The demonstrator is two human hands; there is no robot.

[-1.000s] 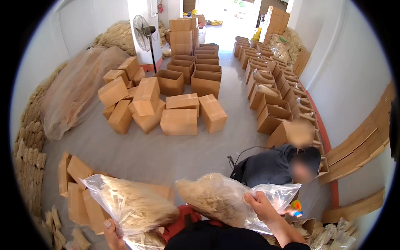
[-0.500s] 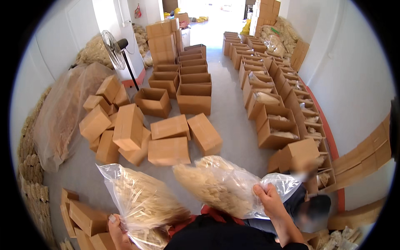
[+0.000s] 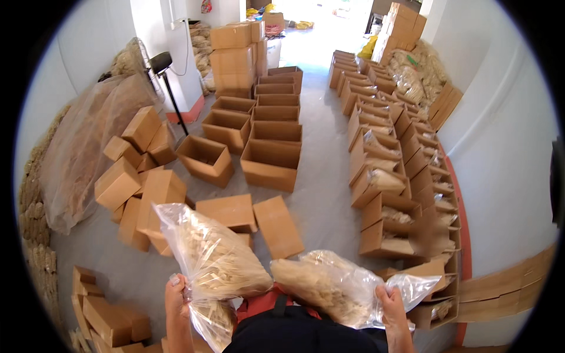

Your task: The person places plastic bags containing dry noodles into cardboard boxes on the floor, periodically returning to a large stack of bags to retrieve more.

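While gripping clear plastic bag (image 3: 219, 250) of pale dry strips (image 3: 232, 267) at cinched neck w/ L hand (image 3: 176, 295) | clenching 2nd clear plastic bag (image 3: 347, 288), tan fill (image 3: 309, 281), near R end w/ R hand (image 3: 391, 301) | holding both side by side in front of torso (image 3: 300, 332), above gray flr (image 3: 322, 206) | facing closed ctns (image 3: 279, 226), open ctns (image 3: 269, 172) beyond
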